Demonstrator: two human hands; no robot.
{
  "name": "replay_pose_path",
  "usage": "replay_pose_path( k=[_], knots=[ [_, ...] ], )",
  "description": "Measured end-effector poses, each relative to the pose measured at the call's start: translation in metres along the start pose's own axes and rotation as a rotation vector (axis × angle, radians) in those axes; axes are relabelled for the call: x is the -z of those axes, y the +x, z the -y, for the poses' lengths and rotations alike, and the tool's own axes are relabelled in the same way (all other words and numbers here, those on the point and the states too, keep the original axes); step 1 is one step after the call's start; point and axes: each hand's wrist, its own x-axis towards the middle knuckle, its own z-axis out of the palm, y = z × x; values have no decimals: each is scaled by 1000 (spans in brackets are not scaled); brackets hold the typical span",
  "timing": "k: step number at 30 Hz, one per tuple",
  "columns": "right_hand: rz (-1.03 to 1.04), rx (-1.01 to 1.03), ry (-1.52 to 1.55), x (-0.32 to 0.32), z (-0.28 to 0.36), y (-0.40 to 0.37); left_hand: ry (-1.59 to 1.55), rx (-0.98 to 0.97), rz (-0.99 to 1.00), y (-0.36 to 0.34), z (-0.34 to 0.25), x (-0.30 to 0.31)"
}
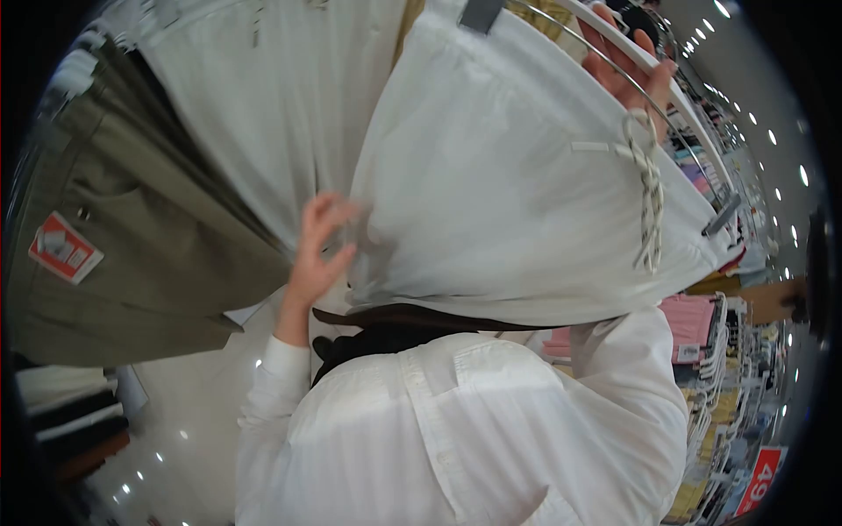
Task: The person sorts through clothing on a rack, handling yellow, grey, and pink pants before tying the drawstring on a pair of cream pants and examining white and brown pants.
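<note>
A white garment point(509, 193) with a braided drawstring point(649, 202) hangs from a metal clip hanger point(693, 131) and fills the middle of the view. My right hand point(631, 61) is at the top right, closed around the hanger's bar above the waistband. My left hand point(320, 245) reaches up from a white sleeve and pinches the garment's left edge between thumb and fingers. My white shirt front point(465, 430) fills the bottom.
Olive trousers point(132, 237) with a red tag point(63, 248) hang at the left, beside another white garment point(272, 96). Shelves of folded clothes point(710, 368) and a red price sign point(761, 478) stand at the right. Folded stacks point(74, 421) sit lower left.
</note>
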Motion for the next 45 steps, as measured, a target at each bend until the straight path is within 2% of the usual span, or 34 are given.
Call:
replay_pose_path(
  k=[1, 5, 7, 8, 10, 14, 15, 16, 17, 19, 20, 23, 25, 26, 30, 32, 33, 35, 37, 39, 42, 43, 44, 45],
  knots=[
    [18, -29, 50, -12, -3, -4, 45, -20, -191, 13, -16, 9],
    [82, -135, 234, -47, -8, -15, 18, -68, -258, 40, -51, 12],
    [110, -183, 309, -56, -9, -21, -262, 148, -161, 36, -58, 7],
    [122, -207, 341, -58, -8, -23, -258, 153, -167, 34, -62, 4],
    [137, -237, 371, -66, -1, -23, -361, 11, -290, 27, -68, -2],
    [253, -325, 466, -69, 0, -17, -445, -67, -333, 18, -67, -1],
    [255, -335, 467, -79, 3, -19, -452, 77, -150, 17, -65, 7],
    [101, -341, 420, -95, 7, -22, -457, 219, 35, 15, -63, 14],
    [-52, -343, 371, -104, 9, -26, -459, 228, 31, 12, -59, 16],
    [-37, -343, 377, -94, 6, -23, -560, 360, 62, 10, -48, 16],
    [-23, -334, 377, -89, 7, -19, -565, 350, 68, 8, -45, 17],
    [21, -299, 371, -75, 10, -8, -638, 395, 13, 0, -42, 20],
    [43, -287, 370, -70, 11, -8, -727, 264, -209, -5, -48, 23],
    [52, -285, 373, -68, 11, -9, -762, 208, -236, -5, -54, 26],
    [103, -276, 414, -75, 5, -15, -550, 117, -160, -14, -43, 36],
    [131, -275, 438, -80, 1, -18, -518, 433, 109, -27, -20, 31],
    [144, -279, 450, -84, -3, -21, -515, 436, 107, -32, -8, 27],
    [170, -300, 471, -91, -10, -30, -387, 626, 238, -45, 15, 19],
    [194, -317, 494, -100, -18, -39, -276, 682, 216, -57, 39, 18],
    [217, -322, 518, -109, -25, -47, -138, 675, 84, -71, 71, 20],
    [247, -316, 549, -110, -15, -66, 46, 646, 143, -71, 81, 27],
    [257, -314, 558, -108, -18, -65, 51, 645, 146, -60, 64, 32],
    [256, -304, 589, -109, -17, -69, -119, 576, 106, -50, 47, 38],
    [353, -292, 805, -111, -18, -73, -286, 505, 65, -38, 23, 46]
  ],
)
